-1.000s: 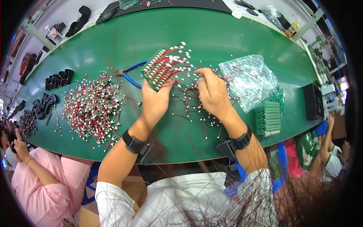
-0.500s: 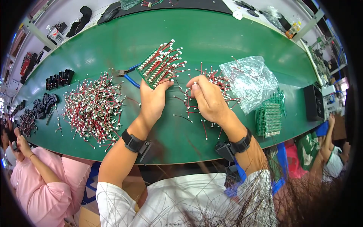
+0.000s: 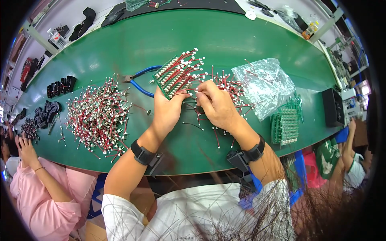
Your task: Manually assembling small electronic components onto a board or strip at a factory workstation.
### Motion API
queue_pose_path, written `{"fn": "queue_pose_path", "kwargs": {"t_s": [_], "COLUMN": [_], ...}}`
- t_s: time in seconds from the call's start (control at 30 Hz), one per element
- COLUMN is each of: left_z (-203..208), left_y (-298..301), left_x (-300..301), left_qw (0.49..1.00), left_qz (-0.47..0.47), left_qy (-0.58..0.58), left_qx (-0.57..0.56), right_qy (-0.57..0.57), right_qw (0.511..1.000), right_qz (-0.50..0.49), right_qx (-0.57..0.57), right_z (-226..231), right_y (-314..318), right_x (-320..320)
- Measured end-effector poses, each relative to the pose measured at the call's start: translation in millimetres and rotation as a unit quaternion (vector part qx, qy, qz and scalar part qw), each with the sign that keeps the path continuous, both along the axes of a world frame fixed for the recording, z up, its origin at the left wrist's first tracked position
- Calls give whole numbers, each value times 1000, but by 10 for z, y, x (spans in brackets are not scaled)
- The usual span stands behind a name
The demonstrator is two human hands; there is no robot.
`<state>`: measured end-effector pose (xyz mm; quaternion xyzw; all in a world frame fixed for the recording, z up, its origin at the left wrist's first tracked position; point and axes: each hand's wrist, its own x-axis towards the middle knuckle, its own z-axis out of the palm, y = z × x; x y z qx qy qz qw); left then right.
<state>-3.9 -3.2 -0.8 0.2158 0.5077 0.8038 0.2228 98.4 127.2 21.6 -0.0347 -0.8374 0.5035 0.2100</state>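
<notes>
My left hand [image 3: 167, 111] grips a green circuit board panel [image 3: 164, 73] by its near edge, holding it tilted above the table. Rows of red and black wires with white connectors stick out of the panel toward the right. Close beside it, my right hand [image 3: 217, 105] is closed in a pinch near the panel's lower right corner; a thin wire cable with a white connector shows at its fingertips. Behind the right hand lies a loose pile of wire cables [image 3: 231, 85]. Blue-handled pliers [image 3: 138, 87] rest on the table left of the panel, partly hidden by it.
A large heap of wired connectors [image 3: 98, 116] covers the left side of the green table [image 3: 209, 36]. On the right are a clear plastic bag [image 3: 265, 84], stacked green panels [image 3: 285, 126] and a black box [image 3: 332, 107]. A person in pink [image 3: 48, 197] sits at the left.
My left hand and the panel have moved slightly right and nearer, showing more of the pliers. My right hand has shifted a little left, toward the panel.
</notes>
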Motion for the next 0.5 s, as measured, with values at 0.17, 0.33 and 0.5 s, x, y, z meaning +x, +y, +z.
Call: {"fn": "queue_pose_path", "kwargs": {"t_s": [0.17,0.33,0.5], "left_z": [-37,-4,16], "left_y": [-5,8,1], "left_x": [-7,31,46], "left_qw": [1000,1000,999], "left_qz": [-9,-15,-34], "left_qy": [14,14,-7], "left_qx": [1,11,25], "right_qy": [40,89,102], "right_qw": [997,990,989], "right_qz": [-25,-51,-52], "right_qx": [57,96,90], "right_z": [-50,-67,-85], "right_y": [26,42,48], "right_x": [-21,-42,-38]}}
